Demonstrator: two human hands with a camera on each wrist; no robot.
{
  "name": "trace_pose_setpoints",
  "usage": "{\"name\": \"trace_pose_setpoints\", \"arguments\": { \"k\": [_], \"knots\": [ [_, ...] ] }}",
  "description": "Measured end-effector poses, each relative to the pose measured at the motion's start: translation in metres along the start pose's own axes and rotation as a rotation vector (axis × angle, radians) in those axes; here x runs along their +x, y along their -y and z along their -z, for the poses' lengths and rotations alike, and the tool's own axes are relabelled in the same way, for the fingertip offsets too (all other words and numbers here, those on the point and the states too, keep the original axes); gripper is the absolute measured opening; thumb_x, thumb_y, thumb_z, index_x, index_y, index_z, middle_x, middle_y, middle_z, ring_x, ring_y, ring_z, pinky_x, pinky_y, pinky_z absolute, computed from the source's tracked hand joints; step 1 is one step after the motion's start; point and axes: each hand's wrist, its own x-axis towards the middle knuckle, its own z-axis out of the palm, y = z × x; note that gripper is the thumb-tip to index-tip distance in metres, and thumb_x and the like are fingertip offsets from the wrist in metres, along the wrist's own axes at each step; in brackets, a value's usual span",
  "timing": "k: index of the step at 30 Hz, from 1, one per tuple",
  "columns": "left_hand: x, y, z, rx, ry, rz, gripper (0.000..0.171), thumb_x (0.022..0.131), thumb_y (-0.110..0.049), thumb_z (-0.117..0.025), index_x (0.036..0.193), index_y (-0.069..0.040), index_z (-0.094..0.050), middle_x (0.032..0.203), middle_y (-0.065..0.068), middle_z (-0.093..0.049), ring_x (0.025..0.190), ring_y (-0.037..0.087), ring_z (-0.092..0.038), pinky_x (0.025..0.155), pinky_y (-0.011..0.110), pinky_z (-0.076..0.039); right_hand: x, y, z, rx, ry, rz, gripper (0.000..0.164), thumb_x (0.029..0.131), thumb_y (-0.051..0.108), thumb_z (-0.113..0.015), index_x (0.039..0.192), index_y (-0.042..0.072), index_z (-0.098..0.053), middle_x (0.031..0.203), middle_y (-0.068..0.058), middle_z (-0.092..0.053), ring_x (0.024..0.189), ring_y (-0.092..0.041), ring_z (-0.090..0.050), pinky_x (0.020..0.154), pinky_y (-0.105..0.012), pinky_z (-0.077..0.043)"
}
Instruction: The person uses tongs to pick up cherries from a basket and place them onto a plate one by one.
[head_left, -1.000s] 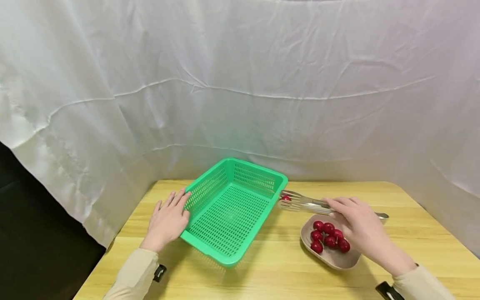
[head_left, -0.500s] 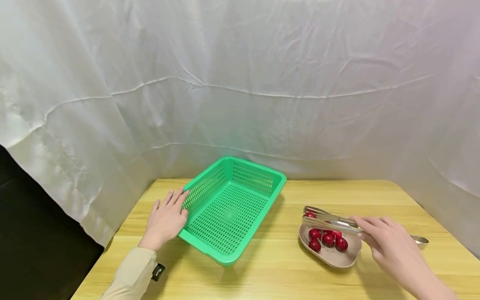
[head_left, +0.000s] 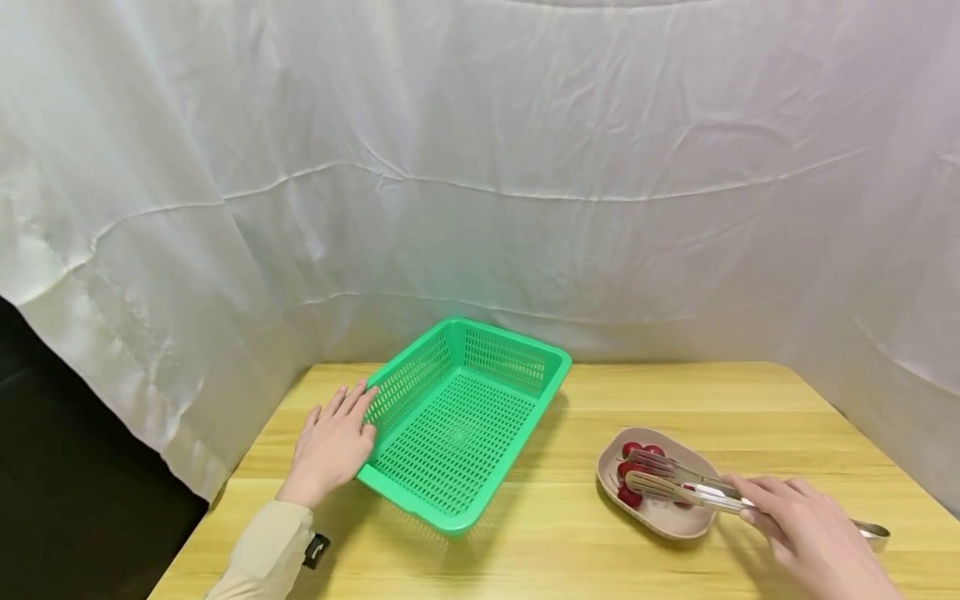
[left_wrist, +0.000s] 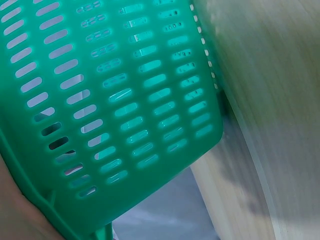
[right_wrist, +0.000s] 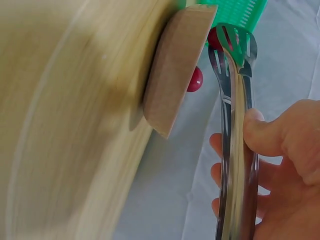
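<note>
My left hand (head_left: 332, 444) rests with extended fingers on the left rim of a green perforated plastic basket (head_left: 495, 492); the left wrist view shows the basket's slotted wall (left_wrist: 115, 115) from outside. With my right hand (head_left: 806, 529) I grip metal serving tongs (head_left: 712, 493) with slotted ends. The tong ends overlap several dark red cherries (head_left: 630, 497) in a shallow beige dish (head_left: 678, 527). In the right wrist view, one cherry (right_wrist: 214, 37) shows at the tong tips, and another (right_wrist: 195, 80) sticks up past the dish rim. The tongs partly hide the fruit.
The light wood table (head_left: 555, 533) carries the basket at left centre and the dish at right. A pale cloth curtain (head_left: 480, 250) hangs behind the table's back edge. Something black (head_left: 75, 467) lies beyond the table at the left.
My right hand has moved right and toward me, taking the tongs, with a cherry between their ends earlier, from beside the basket down over the dish. The left hand and basket stay put.
</note>
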Motion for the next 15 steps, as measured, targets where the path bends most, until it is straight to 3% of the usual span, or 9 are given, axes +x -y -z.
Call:
{"name": "trace_pose_setpoints", "arguments": {
  "k": [7,15],
  "knots": [
    [0.0005,0.0015,-0.0016,-0.002,-0.001,-0.002,0.053,0.095,-0.023,-0.036,0.147,-0.013,-0.031,0.153,0.008,-0.02,0.139,0.035,-0.014,0.106,0.064,-0.007,-0.0016,0.0005,-0.0011,0.016,0.013,-0.006,0.055,0.06,0.008,-0.081,0.113,0.01,-0.065,0.096,0.005,-0.066,0.081,-0.019,-0.057,0.065,-0.038,-0.045],
    [0.002,0.0043,-0.0043,0.0,-0.004,-0.003,0.053,0.095,-0.023,-0.037,0.147,-0.014,-0.03,0.154,0.008,-0.02,0.139,0.035,-0.014,0.105,0.064,-0.007,0.0027,0.004,-0.001,0.086,0.07,-0.075,0.052,0.07,0.007,-0.079,0.119,0.008,-0.061,0.097,-0.002,-0.066,0.083,-0.024,-0.059,0.067,-0.046,-0.049]
  ]
}}
